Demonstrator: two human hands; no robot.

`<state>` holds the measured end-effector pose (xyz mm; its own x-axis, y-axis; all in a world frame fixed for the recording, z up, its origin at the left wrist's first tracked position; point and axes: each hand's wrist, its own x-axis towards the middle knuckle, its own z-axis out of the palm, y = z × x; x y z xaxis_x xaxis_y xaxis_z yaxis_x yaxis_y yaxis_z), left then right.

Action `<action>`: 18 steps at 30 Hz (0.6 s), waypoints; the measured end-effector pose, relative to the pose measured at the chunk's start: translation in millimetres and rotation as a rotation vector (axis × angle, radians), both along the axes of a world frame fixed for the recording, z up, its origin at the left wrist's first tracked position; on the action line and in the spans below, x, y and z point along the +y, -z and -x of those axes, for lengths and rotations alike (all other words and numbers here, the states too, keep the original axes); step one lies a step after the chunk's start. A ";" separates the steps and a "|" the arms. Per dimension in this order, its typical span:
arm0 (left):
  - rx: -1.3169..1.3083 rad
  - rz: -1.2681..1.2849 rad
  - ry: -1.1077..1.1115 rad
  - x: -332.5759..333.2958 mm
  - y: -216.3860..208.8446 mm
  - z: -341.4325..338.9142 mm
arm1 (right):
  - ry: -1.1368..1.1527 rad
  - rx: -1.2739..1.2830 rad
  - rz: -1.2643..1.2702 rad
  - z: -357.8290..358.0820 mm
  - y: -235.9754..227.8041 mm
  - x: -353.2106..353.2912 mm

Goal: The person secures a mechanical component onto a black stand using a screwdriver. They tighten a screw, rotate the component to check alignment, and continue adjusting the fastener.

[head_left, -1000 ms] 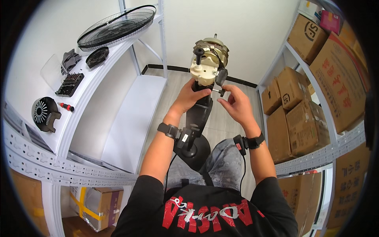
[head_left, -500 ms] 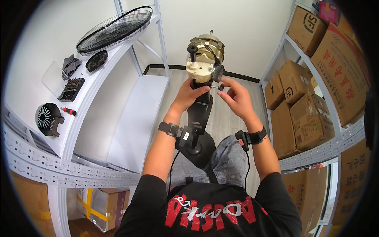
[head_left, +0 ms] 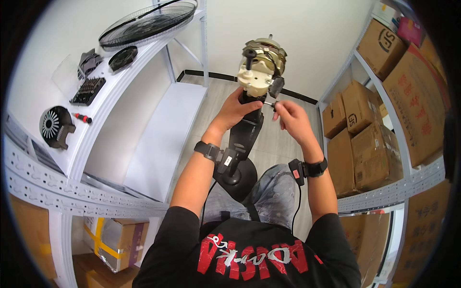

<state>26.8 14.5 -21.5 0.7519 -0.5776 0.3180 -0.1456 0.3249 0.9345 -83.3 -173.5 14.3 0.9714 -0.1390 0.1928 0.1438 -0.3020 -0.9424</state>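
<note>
In front of me stands a pedestal fan without its cage, its bare motor on top with a shaft pointing away. A cream gearbox housing with a black upright knob sits on the motor's near side. My left hand is wrapped around the neck just under the housing, above the black stand column. At the neck's right side my right hand pinches the head of a thumbscrew; its metal shank shows between the fingers and the neck. The fingers mostly hide the screw's head.
The left shelf holds a fan grille, a black motor cover, a bit set and a red-black screwdriver. Cardboard boxes fill the right rack. The round fan base stands between my legs.
My right fingers have closed more tightly over the thumbscrew's head, which showed more plainly before. My left hand keeps its hold on the neck. The whole view has shifted slightly.
</note>
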 end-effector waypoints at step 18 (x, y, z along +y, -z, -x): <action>-0.081 -0.070 -0.034 2.0 -8.9 5.3 | 0.125 -0.481 0.655 7.7 -2.1 7.1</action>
